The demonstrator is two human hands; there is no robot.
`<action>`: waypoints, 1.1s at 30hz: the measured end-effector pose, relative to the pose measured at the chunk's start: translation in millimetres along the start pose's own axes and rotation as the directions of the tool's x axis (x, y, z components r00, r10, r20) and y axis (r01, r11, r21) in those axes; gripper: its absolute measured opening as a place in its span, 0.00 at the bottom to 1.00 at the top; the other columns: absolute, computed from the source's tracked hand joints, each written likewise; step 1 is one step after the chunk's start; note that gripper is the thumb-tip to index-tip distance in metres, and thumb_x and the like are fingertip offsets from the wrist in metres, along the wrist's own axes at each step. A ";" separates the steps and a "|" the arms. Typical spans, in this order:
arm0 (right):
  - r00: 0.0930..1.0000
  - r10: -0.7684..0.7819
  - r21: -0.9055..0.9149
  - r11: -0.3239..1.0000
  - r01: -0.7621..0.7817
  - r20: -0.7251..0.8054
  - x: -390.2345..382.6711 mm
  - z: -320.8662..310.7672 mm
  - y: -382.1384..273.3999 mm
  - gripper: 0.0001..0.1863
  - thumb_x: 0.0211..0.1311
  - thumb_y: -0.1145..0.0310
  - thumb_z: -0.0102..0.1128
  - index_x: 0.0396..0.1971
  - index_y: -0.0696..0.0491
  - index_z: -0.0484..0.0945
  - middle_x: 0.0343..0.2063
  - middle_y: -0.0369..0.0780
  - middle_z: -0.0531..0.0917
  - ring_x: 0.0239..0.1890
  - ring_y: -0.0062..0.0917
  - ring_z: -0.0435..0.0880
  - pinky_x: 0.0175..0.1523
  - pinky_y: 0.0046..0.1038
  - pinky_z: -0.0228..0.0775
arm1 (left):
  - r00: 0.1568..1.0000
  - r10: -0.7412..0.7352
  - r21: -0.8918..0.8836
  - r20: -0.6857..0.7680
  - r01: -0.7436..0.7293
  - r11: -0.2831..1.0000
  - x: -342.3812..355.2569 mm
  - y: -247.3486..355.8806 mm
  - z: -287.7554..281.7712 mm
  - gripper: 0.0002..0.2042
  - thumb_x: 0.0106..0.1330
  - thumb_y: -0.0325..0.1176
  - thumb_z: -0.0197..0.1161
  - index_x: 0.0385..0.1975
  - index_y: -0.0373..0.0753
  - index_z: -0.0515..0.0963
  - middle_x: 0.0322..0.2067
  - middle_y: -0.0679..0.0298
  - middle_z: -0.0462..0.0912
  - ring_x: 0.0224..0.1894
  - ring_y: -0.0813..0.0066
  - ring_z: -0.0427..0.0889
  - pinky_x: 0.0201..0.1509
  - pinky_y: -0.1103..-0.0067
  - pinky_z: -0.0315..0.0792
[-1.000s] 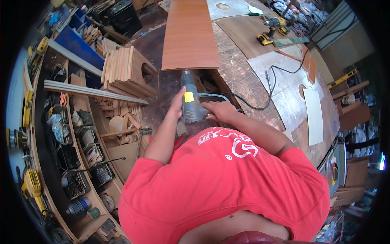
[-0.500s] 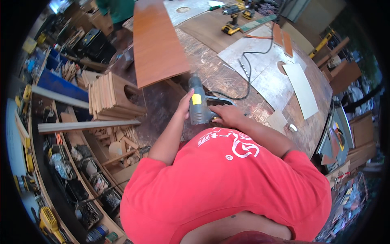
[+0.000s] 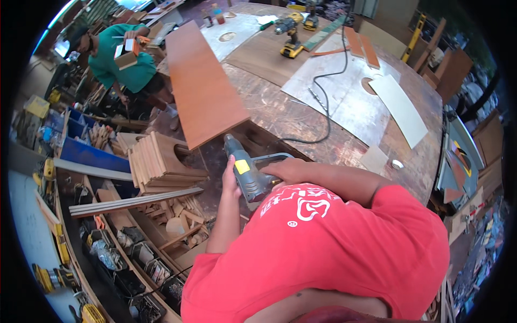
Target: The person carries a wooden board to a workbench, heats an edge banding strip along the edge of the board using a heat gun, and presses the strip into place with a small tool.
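Note:
I hold a grey gun-shaped power tool (image 3: 249, 177) with a yellow label, its nose at the near end of a long reddish-brown wooden panel (image 3: 204, 86). Whether the nose touches the panel's edge I cannot tell. Against the left side of the tool's barrel, my left hand (image 3: 231, 180) grips it, fingers partly hidden underneath. My right hand (image 3: 288, 170) is closed around its handle, beside a curved grey bar. The panel lies on the worktable (image 3: 344, 153) and juts past its left edge. Below the panel's near end, a dark wooden piece (image 3: 253, 134) shows in part.
A person (image 3: 126, 59) in a green shirt stands beyond the panel, holding a small box. Stacked wooden pieces (image 3: 161, 161) with cut-outs are at left. A black cord or hose (image 3: 327, 107), cordless drills (image 3: 292, 40) and a white strip (image 3: 398, 107) lie on the table.
The tool and both hands have moved left and nearer to me, and the tool has tilted. The view has shifted, bringing the person in green further into sight.

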State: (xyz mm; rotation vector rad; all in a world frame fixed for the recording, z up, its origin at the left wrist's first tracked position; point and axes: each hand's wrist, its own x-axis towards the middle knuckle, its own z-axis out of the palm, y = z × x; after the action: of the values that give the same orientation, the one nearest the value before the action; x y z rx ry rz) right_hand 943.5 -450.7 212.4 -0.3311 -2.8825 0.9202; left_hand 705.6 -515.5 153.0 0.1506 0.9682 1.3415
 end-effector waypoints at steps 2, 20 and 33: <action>0.986 0.116 -0.004 0.993 -0.116 0.119 5.8 -2.1 -2.1 0.31 0.59 0.53 0.57 0.59 0.51 0.63 0.49 0.48 0.76 0.49 0.45 0.78 0.51 0.44 0.70 | 0.999 -0.004 0.013 -0.037 0.004 1.000 -0.5 -1.4 -0.9 0.26 0.67 0.55 0.53 0.48 0.35 0.72 0.37 0.54 0.81 0.37 0.61 0.82 0.44 0.66 0.78; 0.702 0.551 0.664 0.733 -0.148 -0.451 -221.5 -84.6 0.8 0.30 0.42 0.63 0.73 0.48 0.57 0.74 0.42 0.40 0.81 0.45 0.27 0.79 0.52 0.31 0.70 | 0.944 0.266 0.258 0.194 -0.310 0.915 65.0 1.3 159.9 0.19 0.72 0.44 0.50 0.52 0.35 0.69 0.37 0.63 0.78 0.36 0.75 0.79 0.39 0.80 0.75; -0.092 0.910 0.914 0.401 -0.057 -0.404 -330.8 -86.3 -113.6 0.41 0.36 0.59 0.78 0.51 0.59 0.68 0.29 0.41 0.79 0.23 0.24 0.79 0.26 0.24 0.71 | 0.711 0.249 0.696 0.658 -0.700 0.158 375.8 31.1 309.3 0.23 0.63 0.38 0.63 0.53 0.31 0.71 0.41 0.57 0.82 0.39 0.71 0.81 0.43 0.77 0.75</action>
State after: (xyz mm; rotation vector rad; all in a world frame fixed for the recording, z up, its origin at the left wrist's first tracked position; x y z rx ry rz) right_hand 1258.6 -570.3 339.7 -1.5050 -0.8720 1.1060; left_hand 856.0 -52.1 175.6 1.7786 1.2804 1.0364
